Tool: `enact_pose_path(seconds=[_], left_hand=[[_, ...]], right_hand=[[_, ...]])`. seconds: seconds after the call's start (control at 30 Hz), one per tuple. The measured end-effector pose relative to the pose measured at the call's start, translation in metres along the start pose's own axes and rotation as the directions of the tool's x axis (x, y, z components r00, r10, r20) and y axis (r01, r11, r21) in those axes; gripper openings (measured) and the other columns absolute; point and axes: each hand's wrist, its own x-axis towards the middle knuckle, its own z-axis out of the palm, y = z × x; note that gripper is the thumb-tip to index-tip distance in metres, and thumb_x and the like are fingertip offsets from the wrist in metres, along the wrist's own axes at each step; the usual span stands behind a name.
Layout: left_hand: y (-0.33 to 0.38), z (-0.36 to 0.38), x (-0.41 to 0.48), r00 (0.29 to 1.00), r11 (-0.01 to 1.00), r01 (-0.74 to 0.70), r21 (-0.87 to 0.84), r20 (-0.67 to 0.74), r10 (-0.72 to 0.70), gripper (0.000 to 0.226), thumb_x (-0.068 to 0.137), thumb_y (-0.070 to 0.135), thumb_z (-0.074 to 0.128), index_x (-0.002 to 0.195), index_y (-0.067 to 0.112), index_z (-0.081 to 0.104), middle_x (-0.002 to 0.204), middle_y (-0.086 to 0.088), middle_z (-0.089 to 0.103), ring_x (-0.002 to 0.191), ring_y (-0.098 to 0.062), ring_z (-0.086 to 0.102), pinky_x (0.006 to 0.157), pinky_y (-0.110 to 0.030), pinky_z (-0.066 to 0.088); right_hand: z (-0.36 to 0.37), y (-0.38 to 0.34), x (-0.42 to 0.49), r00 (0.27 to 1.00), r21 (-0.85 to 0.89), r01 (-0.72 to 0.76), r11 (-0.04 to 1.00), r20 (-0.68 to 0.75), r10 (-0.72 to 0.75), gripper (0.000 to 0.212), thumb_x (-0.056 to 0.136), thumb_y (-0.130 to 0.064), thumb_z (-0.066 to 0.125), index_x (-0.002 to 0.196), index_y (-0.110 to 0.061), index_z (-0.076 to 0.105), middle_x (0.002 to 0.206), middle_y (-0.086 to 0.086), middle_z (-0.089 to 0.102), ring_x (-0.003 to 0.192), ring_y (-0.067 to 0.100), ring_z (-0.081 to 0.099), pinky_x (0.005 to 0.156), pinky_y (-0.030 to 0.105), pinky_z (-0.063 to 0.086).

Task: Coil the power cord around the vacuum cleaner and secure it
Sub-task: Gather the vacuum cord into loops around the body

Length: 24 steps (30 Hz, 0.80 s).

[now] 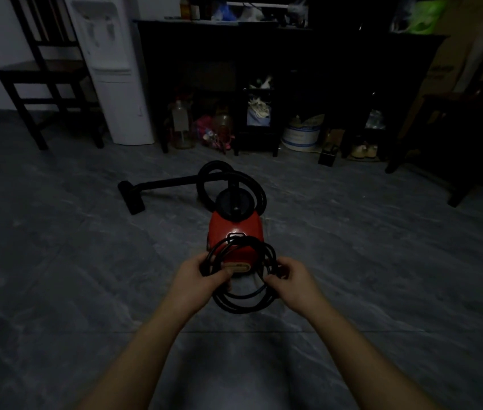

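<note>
Dim room, grey marbled tile floor (pixel 56 261). We see a long dark sideboard (pixel 264 54) along the back wall, with jars, bags and a bucket stuffed under it. A white water dispenser (pixel 115 84) stands at its left end, and a dark wooden chair (pixel 44 78) is left of that.

The red vacuum cleaner (pixel 234 229) sits on the floor mid-frame, just ahead of our hands. Its black hose (pixel 204 179) loops up behind it and runs left to the floor nozzle (pixel 132 196), which lies flat on the tiles.

The power cord (pixel 243 303) is gathered in several loose loops over the near end of the vacuum. The top of the loops is at the handle area; we can't tell if it touches.

Our left hand (pixel 195 279) has its fingers curled round the left side of the coil. Our right hand (pixel 290 279) pinches the strands on the right side. It's too dark to make out a plug.
</note>
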Motion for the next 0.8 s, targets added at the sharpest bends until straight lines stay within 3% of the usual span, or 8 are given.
enact_pose_path(seconds=[0.13,0.37,0.5,0.67,0.8], left_hand=[[-0.004,-0.006,0.001,1.000,0.994,0.013,0.107,0.003,-0.014,0.013,0.082,0.010,0.075,0.091,0.014,0.068,0.082,-0.010,0.075,0.079,-0.021,0.074,0.055,-0.017,0.051],[-0.001,-0.001,-0.004,0.997,0.995,0.052,0.087,0.050,-0.057,0.020,0.081,0.020,0.078,0.097,0.020,0.067,0.088,-0.006,0.076,0.084,-0.020,0.074,0.066,-0.032,0.054],[0.000,-0.002,-0.005,0.997,0.994,0.063,0.086,0.049,-0.067,0.017,0.081,0.020,0.078,0.095,0.012,0.070,0.088,-0.011,0.076,0.085,-0.024,0.074,0.068,-0.032,0.056],[0.001,0.000,-0.005,0.996,0.998,0.063,0.016,0.068,-0.064,0.023,0.082,0.031,0.076,0.097,0.015,0.070,0.077,-0.010,0.075,0.079,-0.026,0.074,0.076,-0.042,0.059],[0.002,0.001,-0.006,0.998,1.000,0.013,-0.023,0.057,-0.012,0.022,0.084,0.032,0.073,0.102,0.019,0.069,0.072,-0.021,0.071,0.068,-0.029,0.072,0.069,-0.041,0.057]], right_hand=[[-0.003,0.001,0.000,0.999,-0.068,0.050,0.996,-0.014,-0.051,0.027,0.082,-0.009,0.069,0.104,-0.025,0.071,0.089,-0.001,0.074,0.083,0.017,0.071,0.081,0.041,0.060],[-0.003,-0.004,-0.001,0.997,0.080,0.070,0.994,-0.041,-0.066,0.027,0.086,0.001,0.059,0.099,-0.021,0.065,0.074,0.006,0.071,0.072,0.021,0.070,0.074,0.042,0.060],[-0.004,-0.008,-0.004,0.995,0.110,0.103,0.989,-0.017,-0.102,0.031,0.090,0.006,0.054,0.103,-0.021,0.063,0.079,-0.005,0.065,0.072,0.010,0.062,0.070,0.029,0.053],[-0.007,-0.016,-0.008,0.993,0.078,0.115,0.990,0.021,-0.117,0.048,0.086,0.014,0.047,0.118,-0.019,0.062,0.084,-0.015,0.061,0.075,-0.003,0.059,0.069,0.011,0.047],[-0.007,-0.019,-0.011,0.990,0.066,0.134,0.989,0.033,-0.137,0.053,0.086,0.014,0.045,0.124,-0.019,0.061,0.088,-0.016,0.060,0.076,-0.006,0.060,0.070,0.009,0.047]])
